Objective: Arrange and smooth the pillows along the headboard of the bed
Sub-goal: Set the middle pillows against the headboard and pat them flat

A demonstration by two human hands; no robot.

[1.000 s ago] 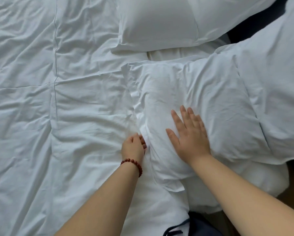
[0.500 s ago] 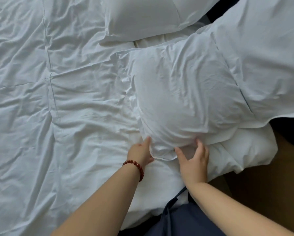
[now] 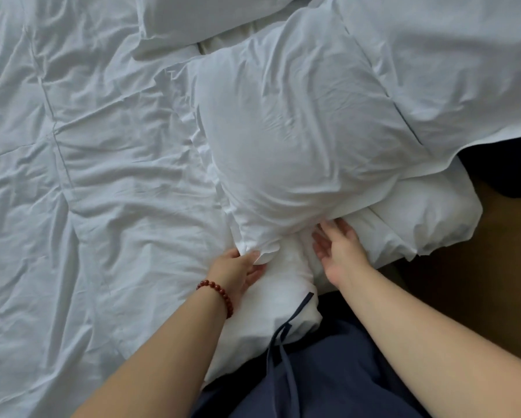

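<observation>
Head view: left hand (image 3: 235, 268) pinching pillow (image 3: 295, 140) corner, right hand (image 3: 337, 251) grip wide beside it.

The right hand (image 3: 339, 251) no longer presses flat on the pillow (image 3: 298, 140); it now opens under the near edge, while the left hand (image 3: 238, 270) pinches the pillow's 6 o'clock corner.

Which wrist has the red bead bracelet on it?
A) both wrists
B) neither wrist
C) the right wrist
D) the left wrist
D: the red bead bracelet circles the wrist just behind the left hand, which pinches the near corner of the white pillow, while the wrist behind the right hand is bare.
</observation>
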